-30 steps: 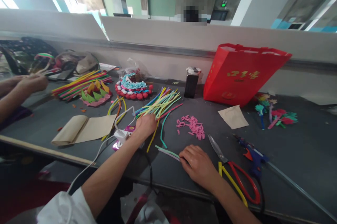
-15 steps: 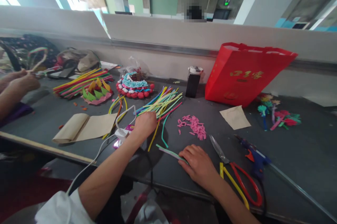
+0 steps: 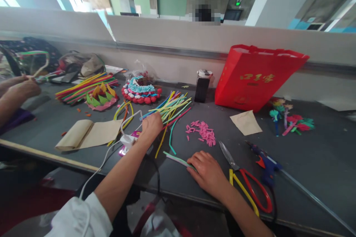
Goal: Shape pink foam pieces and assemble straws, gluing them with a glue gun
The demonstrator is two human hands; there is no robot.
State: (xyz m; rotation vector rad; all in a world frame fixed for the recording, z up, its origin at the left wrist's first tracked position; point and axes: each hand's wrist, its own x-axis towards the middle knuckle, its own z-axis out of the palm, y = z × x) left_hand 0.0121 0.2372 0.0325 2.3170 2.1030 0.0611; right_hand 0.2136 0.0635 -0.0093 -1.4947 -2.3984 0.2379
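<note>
My left hand (image 3: 151, 126) is closed at the near left edge of a loose pile of coloured pipe cleaners (image 3: 174, 107); what its fingers pinch is hidden. My right hand (image 3: 204, 172) rests on the dark table with its fingers wrapped over a few pale green and lilac pipe cleaners (image 3: 177, 160), whose ends point left. Past that hand lies a heap of short pink pieces (image 3: 204, 133). Scissors with red handles (image 3: 257, 188) lie right of my right hand, beside a bent yellow strip (image 3: 246, 194).
White plug (image 3: 128, 141) and cable sit left of my left forearm. A blue glue gun (image 3: 267, 166), red bag (image 3: 256, 77), bottle (image 3: 203, 86), paper roll (image 3: 80, 135) and beaded rings (image 3: 141, 90) stand around. Another person's hands (image 3: 23, 88) work at far left.
My left hand has shifted slightly left and up along the pile. My right hand still holds the pale pipe cleaners. The whole view has shifted a little.
</note>
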